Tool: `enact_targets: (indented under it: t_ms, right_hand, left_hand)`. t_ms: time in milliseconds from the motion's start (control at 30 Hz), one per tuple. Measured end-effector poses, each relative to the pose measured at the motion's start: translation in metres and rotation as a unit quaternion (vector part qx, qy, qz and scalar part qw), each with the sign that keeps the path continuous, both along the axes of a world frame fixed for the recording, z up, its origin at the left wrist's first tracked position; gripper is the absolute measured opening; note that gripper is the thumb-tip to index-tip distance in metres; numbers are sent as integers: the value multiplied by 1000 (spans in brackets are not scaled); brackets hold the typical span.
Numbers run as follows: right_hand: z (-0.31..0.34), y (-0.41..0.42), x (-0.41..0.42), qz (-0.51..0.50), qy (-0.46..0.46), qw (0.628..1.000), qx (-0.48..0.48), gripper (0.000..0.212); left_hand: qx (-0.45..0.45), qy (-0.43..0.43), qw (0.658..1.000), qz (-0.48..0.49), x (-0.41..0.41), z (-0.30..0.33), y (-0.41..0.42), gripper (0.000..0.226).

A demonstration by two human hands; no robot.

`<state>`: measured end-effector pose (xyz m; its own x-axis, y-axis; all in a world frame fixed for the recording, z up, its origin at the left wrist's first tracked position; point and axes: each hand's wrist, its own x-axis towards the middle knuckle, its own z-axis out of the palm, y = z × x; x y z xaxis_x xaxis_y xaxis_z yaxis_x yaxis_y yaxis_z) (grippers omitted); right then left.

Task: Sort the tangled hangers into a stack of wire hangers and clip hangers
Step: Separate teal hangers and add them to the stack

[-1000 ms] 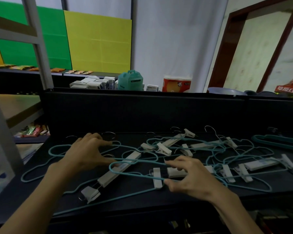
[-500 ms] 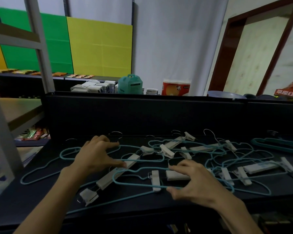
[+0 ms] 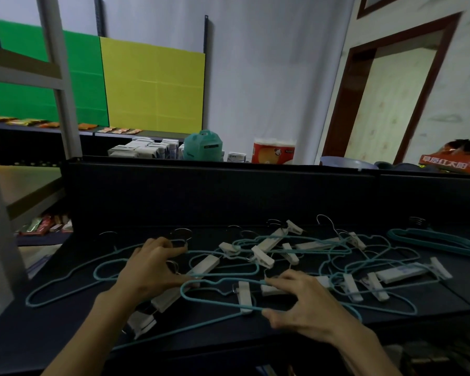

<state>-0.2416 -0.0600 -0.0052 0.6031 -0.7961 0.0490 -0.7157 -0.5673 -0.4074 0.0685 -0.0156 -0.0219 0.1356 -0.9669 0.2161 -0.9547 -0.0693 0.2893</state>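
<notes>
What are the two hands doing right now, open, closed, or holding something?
Left hand: fingers spread, pressing on the tangled hangers, gripping nothing.
Right hand: pinching a teal wire hanger.

Dark table (image 3: 65, 335), green panel (image 3: 25, 80) beside yellow panel (image 3: 152, 85) on the wall, grey shelf post (image 3: 59, 77), teal container (image 3: 203, 146), red-and-white roll pack (image 3: 273, 153), small white boxes (image 3: 144, 150), brown door frame (image 3: 418, 90)
</notes>
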Motion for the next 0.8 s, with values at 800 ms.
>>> enact_targets:
  t_ms: [800]
  right_hand:
    - [-1,54,-10,10,60,998,-19,81]
  left_hand:
    - [-55,-11,998,31,2,27,40,102]
